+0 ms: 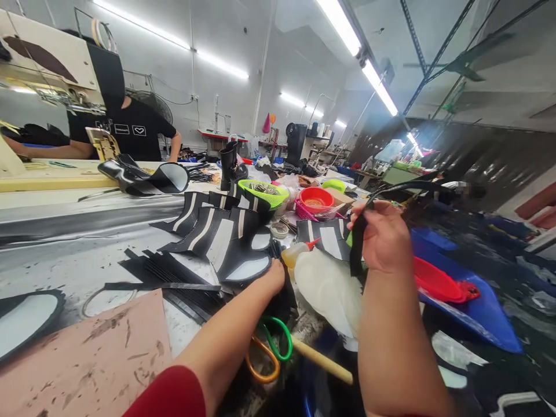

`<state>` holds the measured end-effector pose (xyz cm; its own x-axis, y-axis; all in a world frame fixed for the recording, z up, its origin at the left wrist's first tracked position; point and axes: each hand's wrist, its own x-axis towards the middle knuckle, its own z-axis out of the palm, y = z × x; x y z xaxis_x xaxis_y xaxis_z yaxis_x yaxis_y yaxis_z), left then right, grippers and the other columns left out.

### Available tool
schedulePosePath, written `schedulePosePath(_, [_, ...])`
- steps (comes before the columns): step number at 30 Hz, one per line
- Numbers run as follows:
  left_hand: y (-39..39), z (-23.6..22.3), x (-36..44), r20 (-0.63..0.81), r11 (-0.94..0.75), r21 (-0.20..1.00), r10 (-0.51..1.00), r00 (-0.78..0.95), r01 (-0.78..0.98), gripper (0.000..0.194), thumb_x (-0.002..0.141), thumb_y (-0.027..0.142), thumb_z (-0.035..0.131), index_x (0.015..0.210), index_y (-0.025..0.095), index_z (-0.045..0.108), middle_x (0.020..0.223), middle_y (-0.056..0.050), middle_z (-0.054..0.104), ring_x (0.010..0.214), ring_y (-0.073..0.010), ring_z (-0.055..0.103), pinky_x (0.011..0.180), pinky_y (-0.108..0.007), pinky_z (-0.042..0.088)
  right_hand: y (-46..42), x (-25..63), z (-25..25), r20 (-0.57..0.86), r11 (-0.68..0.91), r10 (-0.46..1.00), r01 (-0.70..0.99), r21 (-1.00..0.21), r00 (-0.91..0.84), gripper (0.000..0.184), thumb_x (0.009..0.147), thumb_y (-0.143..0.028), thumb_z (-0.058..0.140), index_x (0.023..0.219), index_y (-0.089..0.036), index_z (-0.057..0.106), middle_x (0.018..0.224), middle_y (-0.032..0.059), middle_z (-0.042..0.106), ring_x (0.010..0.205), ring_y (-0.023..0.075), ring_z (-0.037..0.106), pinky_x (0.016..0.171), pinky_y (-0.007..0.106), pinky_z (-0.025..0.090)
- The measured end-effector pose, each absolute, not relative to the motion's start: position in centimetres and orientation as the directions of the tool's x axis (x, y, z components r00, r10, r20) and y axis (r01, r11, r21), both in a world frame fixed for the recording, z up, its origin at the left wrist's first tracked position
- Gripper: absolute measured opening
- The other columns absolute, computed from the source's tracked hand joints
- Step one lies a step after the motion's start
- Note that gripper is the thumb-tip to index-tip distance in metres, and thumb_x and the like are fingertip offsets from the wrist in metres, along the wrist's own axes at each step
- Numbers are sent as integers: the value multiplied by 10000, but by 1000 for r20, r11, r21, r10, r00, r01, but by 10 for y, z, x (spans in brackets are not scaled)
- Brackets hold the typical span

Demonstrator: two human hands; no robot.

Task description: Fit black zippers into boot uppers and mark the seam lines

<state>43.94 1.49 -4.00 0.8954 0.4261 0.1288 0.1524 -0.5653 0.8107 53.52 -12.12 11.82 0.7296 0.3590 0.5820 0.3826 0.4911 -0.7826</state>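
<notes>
My right hand [386,237] is raised at right, its fingers closed round a narrow black strip [358,246]. One length of the strip hangs below the fingers, and a dark band runs off behind the hand to the right. Low over the table, my left hand [274,278] is against black material beside the stacked black boot-upper pieces [226,237], which carry pale bands and white patches. Its fingers are hidden. Just past it lie a glue bottle with a red tip [299,252] and a whitish rounded bundle [328,286].
Black strips [169,284] lie left of my left arm, by a stained pinkish board [99,353]. Scissors with green and orange handles [278,339] and a wooden handle [321,360] are nearby. Baskets [315,198] stand behind. A co-worker [125,130] sits at a sewing machine [52,58].
</notes>
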Motion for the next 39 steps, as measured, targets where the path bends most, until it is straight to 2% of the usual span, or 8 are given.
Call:
schedulePosePath(6, [-35, -9, 343, 109, -335, 942, 351, 930, 16, 497, 784, 313, 565, 1246, 199, 424, 1320, -112, 453, 1221, -250, 412, 1035, -413, 323, -157, 454, 92, 654, 149, 690, 823, -548, 310, 446, 737, -139, 554, 1162, -255, 485, 764, -24, 597, 652, 113, 562, 640, 259, 487])
schedulePosePath(10, [-62, -4, 219, -211, 525, 851, 342, 916, 0, 341, 793, 396, 537, 1024, 146, 560, 1150, -130, 592, 938, -240, 623, 820, -362, 485, -155, 371, 45, 680, 369, 728, 887, -276, -91, 409, 773, -37, 448, 1145, -197, 506, 792, 12, 619, 715, 134, 549, 666, 276, 460])
schedulePosePath(14, [-78, -10, 92, -349, 728, 665, 501, 792, -167, 368, 753, 356, 589, 1058, 151, 568, 953, -107, 673, 843, -246, 653, 727, -313, 501, -143, 280, -3, 722, 526, 621, 845, -94, -306, 159, 823, -88, 461, 839, -167, 598, 720, 23, 626, 666, 156, 493, 620, 307, 379])
schedulePosePath(21, [-110, -4, -57, -473, 526, 844, 823, 314, -107, 600, 757, 595, 451, 1161, 150, 448, 996, -142, 640, 778, -259, 654, 667, -360, 503, -140, 161, -62, 635, 646, 627, 756, -100, -452, 159, 862, -151, 472, 883, -158, 629, 738, 41, 631, 690, 163, 485, 629, 298, 352])
schedulePosePath(25, [-113, -5, -87, 25, 1, 847, 999, -42, 531, 412, 753, 477, 521, 1044, 185, 530, 1031, -93, 597, 878, -241, 601, 772, -388, 477, -149, 145, -71, 604, 580, 691, 803, -135, -397, 195, 845, -117, 459, 884, -162, 644, 906, 68, 652, 793, 185, 505, 715, 320, 368])
schedulePosePath(27, [-113, -11, -82, 316, -315, 550, 936, 156, 774, 250, 806, 351, 480, 958, 178, 580, 991, -92, 597, 940, -233, 561, 830, -379, 448, -154, 144, -72, 597, 556, 704, 822, -126, -385, 220, 844, -112, 445, 918, -155, 648, 1008, 81, 643, 873, 202, 510, 777, 339, 367])
schedulePosePath(29, [-112, -19, -67, 298, -560, 336, 826, 478, 757, 229, 854, 249, 396, 918, 175, 602, 918, -82, 611, 883, -200, 564, 795, -332, 450, -159, 143, -72, 578, 536, 719, 838, -107, -386, 240, 848, -114, 435, 954, -150, 648, 1017, 82, 648, 897, 207, 513, 804, 345, 367])
schedulePosePath(39, [-108, -43, -33, 81, -687, 346, 700, 710, 638, 223, 819, 150, 418, 875, 202, 628, 775, -28, 596, 696, -147, 542, 586, -228, 395, -181, 152, -70, 504, 450, 798, 883, -133, -330, 392, 841, -88, 357, 1177, -147, 551, 1048, 78, 640, 970, 173, 540, 892, 341, 334])
